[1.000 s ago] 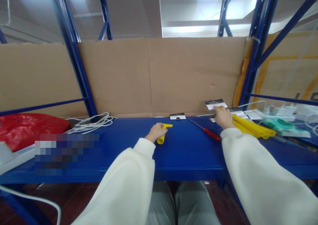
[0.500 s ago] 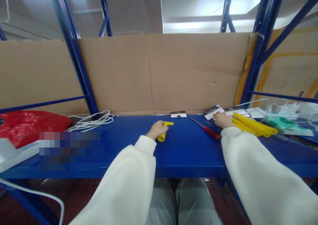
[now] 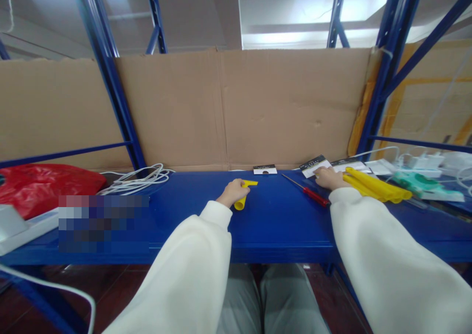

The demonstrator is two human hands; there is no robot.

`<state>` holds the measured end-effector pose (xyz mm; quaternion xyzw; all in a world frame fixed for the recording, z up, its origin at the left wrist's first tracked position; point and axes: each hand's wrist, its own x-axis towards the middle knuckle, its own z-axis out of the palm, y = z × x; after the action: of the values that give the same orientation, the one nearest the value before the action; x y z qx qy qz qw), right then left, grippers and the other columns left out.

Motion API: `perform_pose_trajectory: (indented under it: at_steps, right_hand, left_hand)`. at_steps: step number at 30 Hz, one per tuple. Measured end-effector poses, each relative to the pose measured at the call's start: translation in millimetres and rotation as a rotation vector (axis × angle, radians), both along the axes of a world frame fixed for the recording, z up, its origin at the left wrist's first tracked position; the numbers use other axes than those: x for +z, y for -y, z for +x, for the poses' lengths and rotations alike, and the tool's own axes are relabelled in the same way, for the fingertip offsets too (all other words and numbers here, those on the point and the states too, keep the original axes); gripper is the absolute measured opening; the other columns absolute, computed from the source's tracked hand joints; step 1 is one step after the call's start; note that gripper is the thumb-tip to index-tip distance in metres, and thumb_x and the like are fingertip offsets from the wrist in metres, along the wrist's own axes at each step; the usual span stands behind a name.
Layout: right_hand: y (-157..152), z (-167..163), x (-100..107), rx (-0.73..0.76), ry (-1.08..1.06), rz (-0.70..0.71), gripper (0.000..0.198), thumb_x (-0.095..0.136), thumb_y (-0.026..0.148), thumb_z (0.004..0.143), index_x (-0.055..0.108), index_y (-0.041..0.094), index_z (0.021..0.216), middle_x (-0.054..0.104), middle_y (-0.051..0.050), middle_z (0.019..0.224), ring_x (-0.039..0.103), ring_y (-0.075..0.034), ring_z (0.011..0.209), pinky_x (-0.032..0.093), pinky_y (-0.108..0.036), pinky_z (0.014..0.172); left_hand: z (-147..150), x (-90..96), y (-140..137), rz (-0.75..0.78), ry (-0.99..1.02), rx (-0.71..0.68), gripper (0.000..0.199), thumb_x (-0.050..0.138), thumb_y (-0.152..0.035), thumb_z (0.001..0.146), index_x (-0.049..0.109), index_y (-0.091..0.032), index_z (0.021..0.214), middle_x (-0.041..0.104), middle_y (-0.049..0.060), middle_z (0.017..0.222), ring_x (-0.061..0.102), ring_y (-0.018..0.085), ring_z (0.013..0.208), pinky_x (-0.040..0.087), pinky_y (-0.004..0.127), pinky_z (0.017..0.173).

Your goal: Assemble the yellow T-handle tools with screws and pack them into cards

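Observation:
My left hand is closed on a yellow tube-like piece at the middle of the blue table. Its round open end faces me, and a narrow yellow part sticks out to the right at the top. Farther right, the fingers of my right hand close on the lower edge of a white card with a black band, which lies tilted. Several long yellow tube-like pieces lie together just right of that hand. A red-handled screwdriver rests between my hands, its tip pointing up and left.
A small black-and-white card sits by the cardboard wall. At left are a coiled white cable, a red plastic bag and a power strip. Green-and-white packaging and chargers crowd the right.
My right hand has shifted slightly to the left, and the white card has slid a little with it. My left hand and its yellow piece have stayed put.

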<state>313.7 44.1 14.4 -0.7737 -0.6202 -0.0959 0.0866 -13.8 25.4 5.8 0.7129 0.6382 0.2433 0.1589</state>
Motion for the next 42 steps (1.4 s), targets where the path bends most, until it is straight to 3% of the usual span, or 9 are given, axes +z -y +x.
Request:
perform_pose_trajectory:
  at_steps: [3,6,9,11,18,25,30,37,42]
  right_hand:
    - [0,-6,7,0.071,-0.099,-0.046,0.043,0.051,0.022,0.088,0.067,0.019,0.128,0.067,-0.014,0.125,0.059,-0.031,0.12,0.046,-0.043,0.099]
    - [2,-13,11,0.183,-0.213,-0.165,0.035,0.055,0.029,0.09,0.073,0.014,0.115,0.074,-0.013,0.099,0.07,-0.024,0.089,0.053,-0.03,0.078]
    - [7,-19,10,0.22,-0.266,-0.24,0.034,0.058,0.04,0.089,0.076,0.014,0.102,0.072,-0.008,0.078,0.066,-0.019,0.064,0.05,-0.027,0.059]
    - [10,-23,9,0.225,-0.27,-0.241,0.034,0.06,0.042,0.087,0.077,0.015,0.097,0.071,-0.007,0.072,0.063,-0.018,0.058,0.049,-0.027,0.056]
    - [9,-35,5,0.247,-0.164,-0.153,0.021,0.061,0.018,0.079,0.079,0.017,0.09,0.075,-0.008,0.081,0.069,-0.021,0.076,0.051,-0.027,0.073]
    - [11,-38,4,0.251,-0.171,-0.205,0.02,0.062,0.026,0.082,0.078,0.018,0.09,0.073,-0.006,0.073,0.069,-0.023,0.077,0.051,-0.031,0.073]
    - [10,-34,3,0.219,-0.075,-0.169,0.026,0.058,0.013,0.076,0.078,0.015,0.092,0.076,-0.009,0.087,0.07,-0.022,0.087,0.048,-0.025,0.076]
    - [2,-17,-5,0.111,-0.032,-0.116,0.033,0.055,0.01,0.077,0.076,0.007,0.102,0.074,-0.019,0.091,0.07,-0.027,0.093,0.049,-0.03,0.08]
    - [8,-21,2,0.062,-0.04,-0.159,0.037,0.053,0.011,0.081,0.072,0.005,0.112,0.072,-0.023,0.103,0.068,-0.03,0.103,0.05,-0.032,0.082]
  left_hand:
    - [0,-1.8,-2,0.008,0.003,0.011,0.04,0.064,-0.028,0.083,0.066,-0.014,0.12,0.072,0.013,0.118,0.068,0.027,0.107,0.051,0.027,0.082]
    - [-1,-3.6,-4,0.006,0.02,0.014,0.04,0.065,-0.028,0.083,0.066,-0.015,0.12,0.072,0.012,0.118,0.069,0.026,0.106,0.051,0.025,0.081]
    - [-1,-4.8,-7,0.008,0.022,0.008,0.038,0.065,-0.029,0.083,0.066,-0.015,0.118,0.073,0.012,0.118,0.069,0.025,0.105,0.052,0.024,0.079]
    - [-1,-5.6,-8,0.013,0.015,0.005,0.036,0.065,-0.029,0.083,0.067,-0.015,0.116,0.073,0.012,0.117,0.07,0.025,0.104,0.052,0.025,0.079]
    - [-2,-8.2,-10,0.027,0.018,-0.003,0.034,0.065,-0.028,0.082,0.068,-0.015,0.113,0.073,0.011,0.117,0.069,0.025,0.106,0.052,0.024,0.081]
    - [-1,-2.5,-4,0.019,-0.002,0.011,0.034,0.065,-0.029,0.083,0.068,-0.015,0.113,0.073,0.012,0.116,0.069,0.026,0.103,0.052,0.026,0.079]
    - [-1,-1.9,-3,0.016,-0.015,0.001,0.034,0.064,-0.028,0.083,0.068,-0.015,0.114,0.073,0.012,0.117,0.07,0.025,0.103,0.052,0.025,0.076]
    - [-3,1.2,-2,0.008,-0.06,0.015,0.037,0.065,-0.03,0.082,0.068,-0.016,0.116,0.073,0.012,0.115,0.07,0.027,0.103,0.052,0.026,0.076]
    - [-6,3.8,-1,0.036,-0.109,0.02,0.036,0.067,-0.03,0.08,0.069,-0.016,0.113,0.073,0.012,0.115,0.07,0.029,0.104,0.052,0.027,0.077]
